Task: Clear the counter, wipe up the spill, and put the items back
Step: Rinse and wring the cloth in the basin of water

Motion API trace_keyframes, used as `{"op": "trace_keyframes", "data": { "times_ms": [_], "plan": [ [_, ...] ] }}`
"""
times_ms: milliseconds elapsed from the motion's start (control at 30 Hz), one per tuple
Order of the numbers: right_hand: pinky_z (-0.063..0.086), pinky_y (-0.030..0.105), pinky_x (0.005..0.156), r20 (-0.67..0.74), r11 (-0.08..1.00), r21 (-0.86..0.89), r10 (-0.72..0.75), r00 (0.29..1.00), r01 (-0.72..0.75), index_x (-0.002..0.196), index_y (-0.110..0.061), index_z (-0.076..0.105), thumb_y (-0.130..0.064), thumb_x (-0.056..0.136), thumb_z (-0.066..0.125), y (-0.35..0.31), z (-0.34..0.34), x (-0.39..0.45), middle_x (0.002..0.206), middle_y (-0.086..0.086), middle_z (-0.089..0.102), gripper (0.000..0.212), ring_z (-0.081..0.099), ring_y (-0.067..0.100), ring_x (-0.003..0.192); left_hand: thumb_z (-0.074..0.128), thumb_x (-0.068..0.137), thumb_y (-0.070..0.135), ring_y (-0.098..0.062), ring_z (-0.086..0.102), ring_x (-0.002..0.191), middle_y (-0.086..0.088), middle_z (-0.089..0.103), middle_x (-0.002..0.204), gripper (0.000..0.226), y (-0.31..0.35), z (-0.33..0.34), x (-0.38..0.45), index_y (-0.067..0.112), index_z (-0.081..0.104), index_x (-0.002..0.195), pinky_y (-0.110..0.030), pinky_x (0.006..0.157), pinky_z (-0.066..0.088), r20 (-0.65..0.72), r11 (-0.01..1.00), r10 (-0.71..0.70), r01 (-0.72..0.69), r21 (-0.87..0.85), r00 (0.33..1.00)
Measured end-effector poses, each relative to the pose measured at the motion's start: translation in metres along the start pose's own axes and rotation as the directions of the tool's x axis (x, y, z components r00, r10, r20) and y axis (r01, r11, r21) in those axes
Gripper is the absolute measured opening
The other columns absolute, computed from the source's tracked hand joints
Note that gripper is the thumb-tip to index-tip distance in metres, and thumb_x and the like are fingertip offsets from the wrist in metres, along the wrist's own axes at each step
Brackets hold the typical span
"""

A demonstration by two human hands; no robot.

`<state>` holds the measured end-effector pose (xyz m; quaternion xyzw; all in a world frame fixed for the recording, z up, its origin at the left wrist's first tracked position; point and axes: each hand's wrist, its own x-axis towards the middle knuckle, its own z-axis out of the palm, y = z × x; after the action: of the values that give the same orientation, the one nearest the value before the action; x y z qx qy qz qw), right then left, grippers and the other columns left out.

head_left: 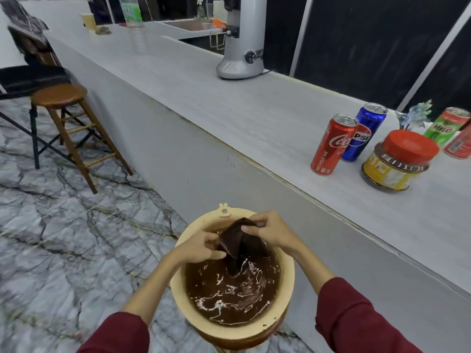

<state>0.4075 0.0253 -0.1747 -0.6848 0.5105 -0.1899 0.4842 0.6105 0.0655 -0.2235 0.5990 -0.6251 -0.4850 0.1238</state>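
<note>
A dark brown wet cloth (pixel 238 242) hangs over a tan basin (pixel 286 278) of brown water, its lower tip dipping into the water. My left hand (pixel 201 247) grips the cloth's left side and my right hand (pixel 267 229) pinches its top right. The basin sits low, in front of the long grey counter (pixel 229 103). On the counter at the right stand a red Coca-Cola can (pixel 332 145), a blue Pepsi can (pixel 364 131), a jar with an orange lid (pixel 397 161), a green Milo can (pixel 447 126) and another red can (pixel 461 145).
A silver appliance (pixel 242 47) stands at the counter's back edge, with a small blue plant (pixel 415 114) behind the cans. A green-labelled bottle (pixel 131 11) and a sink (pixel 188 26) are at the far end. A wooden stool (pixel 61 98) stands on the marble floor to the left.
</note>
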Motion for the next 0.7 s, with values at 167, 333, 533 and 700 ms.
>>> {"op": "trace_keyframes", "data": {
  "times_ms": [167,333,533,700],
  "plan": [
    [0.054,0.038,0.081,-0.027,0.999,0.008,0.042,0.999,-0.042,0.093,-0.008,0.072,-0.015,0.085,0.063,0.004,-0.008,0.002,0.089,0.014,0.072,0.014,0.067,0.024,0.085,0.064,0.084,0.025,-0.008,0.048,0.061,0.005,0.055,0.064,0.019,-0.005,-0.005,-0.001,0.030,0.055,0.068,-0.023,0.064,0.037,-0.146,0.999,-0.038,0.041,0.016,0.988],
    [0.052,0.028,0.077,-0.053,0.994,0.057,0.099,0.994,-0.096,0.094,-0.007,0.070,-0.014,0.089,0.057,0.011,-0.010,0.002,0.094,0.012,0.070,0.015,0.065,0.021,0.091,0.058,0.088,0.019,-0.014,0.051,0.068,0.001,0.056,0.071,0.016,0.003,-0.011,-0.004,0.020,0.054,0.073,-0.025,0.064,0.038,-0.269,0.996,-0.023,-0.002,-0.094,0.963],
    [0.052,0.024,0.071,-0.145,0.985,0.133,0.126,0.981,-0.107,0.100,-0.007,0.069,-0.014,0.089,0.057,0.011,-0.008,0.003,0.095,0.011,0.070,0.018,0.065,0.018,0.087,0.053,0.091,0.013,-0.016,0.063,0.069,-0.008,0.060,0.080,0.007,0.021,-0.011,-0.008,0.008,0.052,0.087,-0.024,0.055,0.056,-0.255,0.906,-0.102,-0.016,-0.423,0.962],
    [0.048,0.027,0.065,-0.233,1.000,0.005,0.009,0.972,-0.008,0.090,-0.007,0.073,-0.016,0.086,0.061,-0.003,0.005,0.003,0.079,0.010,0.070,0.016,0.063,0.017,0.072,0.055,0.090,0.014,-0.022,0.068,0.075,-0.015,0.064,0.088,0.008,0.047,-0.014,-0.004,0.006,0.058,0.090,-0.022,0.054,0.057,-0.296,0.793,-0.203,-0.021,-0.609,0.933]
  ]
}}
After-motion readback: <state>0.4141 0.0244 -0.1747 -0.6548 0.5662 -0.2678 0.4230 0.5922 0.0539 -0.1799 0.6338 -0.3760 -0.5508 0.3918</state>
